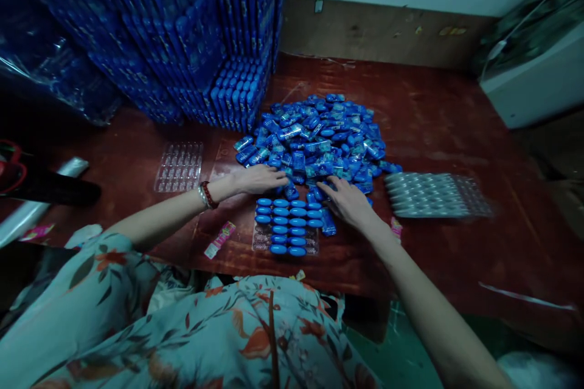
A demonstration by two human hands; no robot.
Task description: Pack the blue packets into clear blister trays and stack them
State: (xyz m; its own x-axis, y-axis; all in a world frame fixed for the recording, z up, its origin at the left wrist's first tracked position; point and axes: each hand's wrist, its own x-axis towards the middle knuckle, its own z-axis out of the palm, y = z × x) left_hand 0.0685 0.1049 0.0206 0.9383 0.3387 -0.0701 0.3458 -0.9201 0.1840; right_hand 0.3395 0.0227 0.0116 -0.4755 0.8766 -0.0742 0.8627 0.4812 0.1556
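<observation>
A heap of small blue wrapped packets lies on the red-brown table. In front of it sits a clear moulded tray, partly filled with rows of blue oval pieces. My left hand reaches the near edge of the heap, its fingers close together on or beside packets; what they grip, if anything, is hidden. At the heap's near right edge, just above the tray's right side, my right hand touches packets with its fingers bent and somewhat apart.
Tall stacks of blue filled trays stand at the back left. One clear tray lies left of the heap, and a stack of clear trays lies right. Pink wrappers and a black cylindrical object are also on the table.
</observation>
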